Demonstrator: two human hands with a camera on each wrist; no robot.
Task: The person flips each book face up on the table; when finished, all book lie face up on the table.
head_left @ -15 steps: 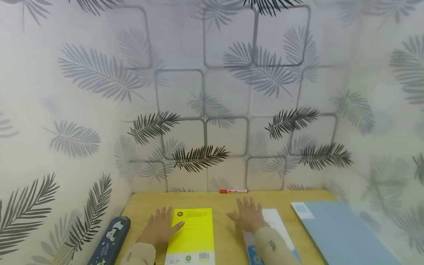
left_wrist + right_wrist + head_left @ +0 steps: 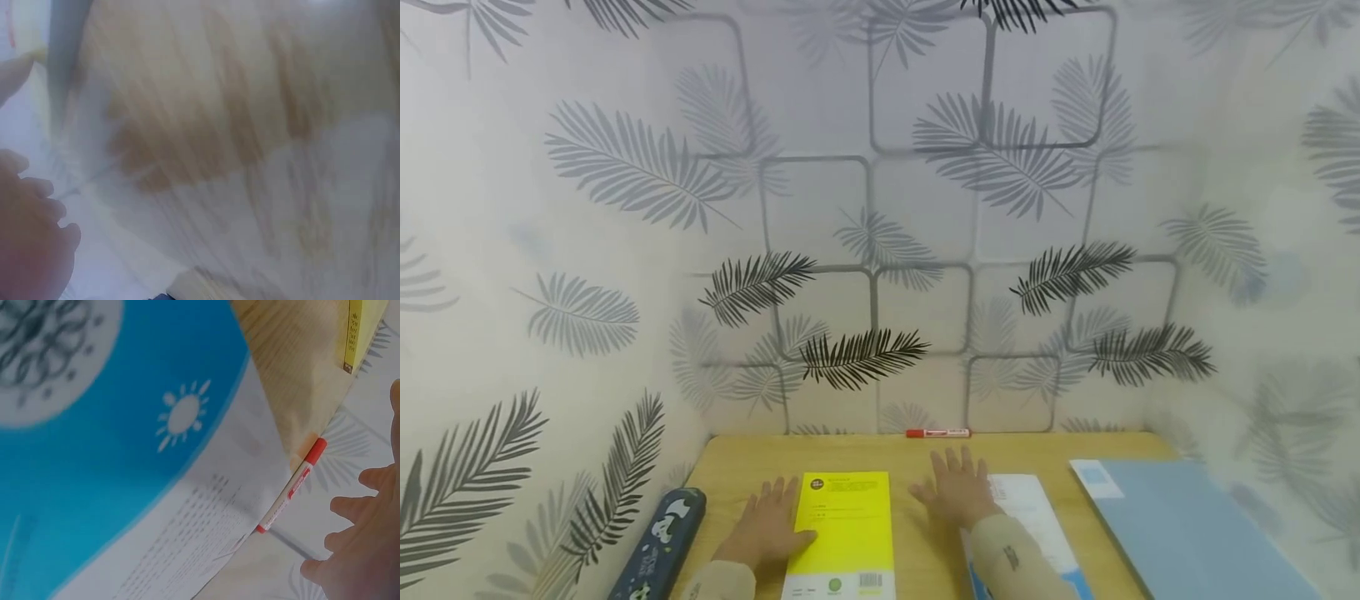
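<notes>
- Starting far left, we've got a navy panda-print pencil case near the left hand; swinging that arm outward could bump it.
- That left hand has its fingers spread and grips nothing. Its thumb lies over the left edge of the yellow book; we can't tell if it's pressing. If it is, a sideways drag could skew the book.
- At the table's back edge is a red-capped marker. Brush it with a fingertip and we'd probably see it roll.
- Right hand, well apart from the left, is also spread and holding nothing, by the white-and-blue book. Its forearm covers part of that, so a low sleeve might snag the cover.
- Far right, the pale blue folder could get elbowed if we reach wide.
</notes>
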